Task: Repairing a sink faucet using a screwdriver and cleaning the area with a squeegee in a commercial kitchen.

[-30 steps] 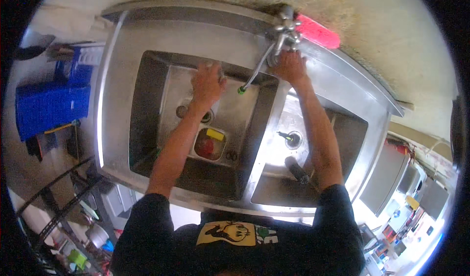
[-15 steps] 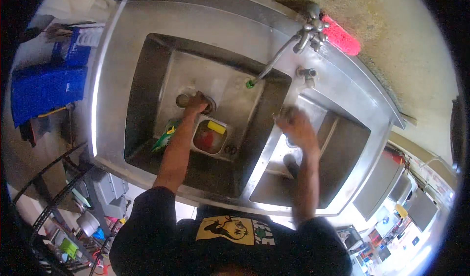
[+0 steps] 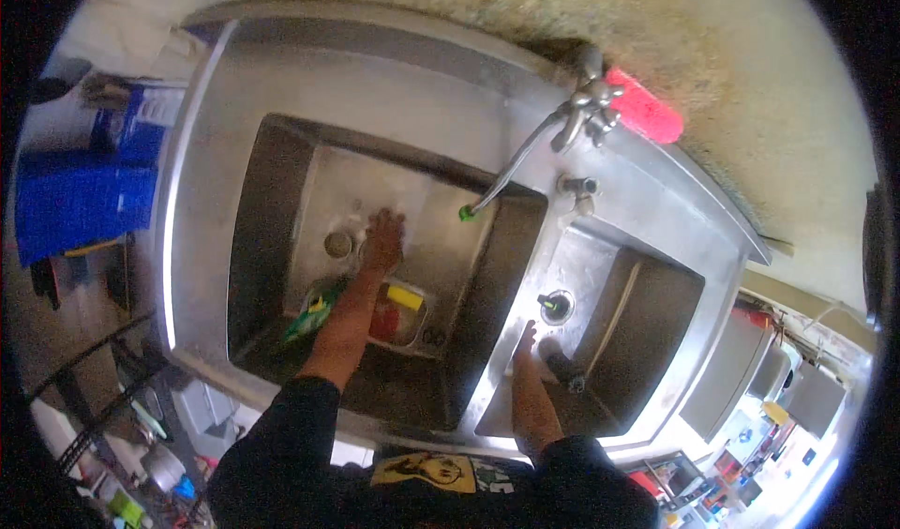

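Steel left basin [image 3: 502,280]: reaches in with left hand [image 3: 382,238], fingers spread, near yellow block [image 3: 405,296]. Steel divider [image 3: 495,365]: positions right hand [image 3: 526,340] alongside; cannot tell its fingers' state.

left fingers [image 3: 385,218] spread over left basin [image 3: 427,201]; right fingers [image 3: 531,326] near divider [image 3: 522,294]

Yellow block [image 3: 405,296], green-and-white packet [image 3: 305,323], pink pad [image 3: 647,107] (vivid)

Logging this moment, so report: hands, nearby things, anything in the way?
Left hand open in left basin, near yellow block. Right hand near dark cylinder, grip unclear. Faucet spout over left basin, apart from both hands.
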`<state>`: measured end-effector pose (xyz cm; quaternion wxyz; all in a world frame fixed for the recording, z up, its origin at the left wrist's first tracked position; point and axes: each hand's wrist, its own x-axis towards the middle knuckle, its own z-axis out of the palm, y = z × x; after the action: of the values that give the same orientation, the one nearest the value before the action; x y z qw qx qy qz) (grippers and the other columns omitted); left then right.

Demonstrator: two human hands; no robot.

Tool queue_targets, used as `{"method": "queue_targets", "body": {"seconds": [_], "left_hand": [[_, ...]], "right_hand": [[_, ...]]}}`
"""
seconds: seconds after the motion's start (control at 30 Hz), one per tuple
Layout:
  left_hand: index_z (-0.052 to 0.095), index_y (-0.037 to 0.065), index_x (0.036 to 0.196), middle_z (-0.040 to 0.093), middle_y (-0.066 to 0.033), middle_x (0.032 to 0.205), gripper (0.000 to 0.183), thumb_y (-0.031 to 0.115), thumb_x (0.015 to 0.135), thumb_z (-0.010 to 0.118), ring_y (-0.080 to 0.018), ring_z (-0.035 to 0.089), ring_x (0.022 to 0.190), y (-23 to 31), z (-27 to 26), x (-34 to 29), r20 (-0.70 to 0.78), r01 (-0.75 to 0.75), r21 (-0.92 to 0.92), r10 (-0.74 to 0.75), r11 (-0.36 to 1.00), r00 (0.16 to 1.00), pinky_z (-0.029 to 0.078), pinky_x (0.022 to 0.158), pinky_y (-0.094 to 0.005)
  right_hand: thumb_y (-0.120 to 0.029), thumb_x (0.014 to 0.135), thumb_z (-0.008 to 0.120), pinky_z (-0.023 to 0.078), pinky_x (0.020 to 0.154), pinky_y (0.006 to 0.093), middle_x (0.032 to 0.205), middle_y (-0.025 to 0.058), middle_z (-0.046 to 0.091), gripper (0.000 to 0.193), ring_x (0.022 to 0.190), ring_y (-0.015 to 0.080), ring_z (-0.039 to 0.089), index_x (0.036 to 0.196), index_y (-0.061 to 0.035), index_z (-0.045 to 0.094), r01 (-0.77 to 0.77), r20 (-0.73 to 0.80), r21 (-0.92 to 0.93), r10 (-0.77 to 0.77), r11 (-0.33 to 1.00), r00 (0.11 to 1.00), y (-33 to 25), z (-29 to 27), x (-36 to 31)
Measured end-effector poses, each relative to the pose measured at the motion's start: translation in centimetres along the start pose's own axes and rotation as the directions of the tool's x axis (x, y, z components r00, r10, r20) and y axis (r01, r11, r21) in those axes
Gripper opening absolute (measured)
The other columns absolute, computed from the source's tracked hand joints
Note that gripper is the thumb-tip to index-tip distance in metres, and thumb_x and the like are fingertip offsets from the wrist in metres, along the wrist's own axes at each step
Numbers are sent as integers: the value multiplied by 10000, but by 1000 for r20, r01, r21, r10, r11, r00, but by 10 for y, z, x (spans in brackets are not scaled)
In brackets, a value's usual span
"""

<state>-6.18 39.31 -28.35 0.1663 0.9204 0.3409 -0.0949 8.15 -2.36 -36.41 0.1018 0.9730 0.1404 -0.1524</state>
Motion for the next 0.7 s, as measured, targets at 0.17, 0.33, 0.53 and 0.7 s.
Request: {"method": "queue_targets", "body": {"seconds": [0.17,0.33,0.53,0.7], "left_hand": [[462,53,1220,451,-216,1136,487,153,784,654,-404,458,1051,61,-58,17,-312,21,-208,-87,978,946,410,844,-494],[483,16,1163,494,-191,1105,424,203,818,643,-370,464,1043,108,-183,23,-648,-326,-441,-46,836,760,378,893,-458],[472,-16,1162,569,-230,1035,472,238,802,641,-376,547,1001,213,-230,105,-497,-298,-698,-141,651,856,431,868,-432],[568,-8,945,625,-201,777,384,345,804,616,-370,620,739,205,-251,103,-338,-56,-691,-254,721,906,493,690,-447]], "right_hand": [[-377,810,570,424,846,577,1156,222,448,640,1034,381,469,1356,-145,331,123,-104,-410,-180,904,978,51,-40,23],[-186,828,618,440,707,428,895,187,574,229,836,319,552,924,20,593,385,-637,632,169,672,752,-76,-350,63],[-304,930,525,489,790,314,1019,185,629,430,905,200,611,1137,73,537,228,-240,971,-419,-79,876,-189,-540,125],[-212,870,621,514,696,296,889,161,628,351,789,186,619,1069,66,539,403,-394,908,-562,-115,727,-193,-525,158]]}}
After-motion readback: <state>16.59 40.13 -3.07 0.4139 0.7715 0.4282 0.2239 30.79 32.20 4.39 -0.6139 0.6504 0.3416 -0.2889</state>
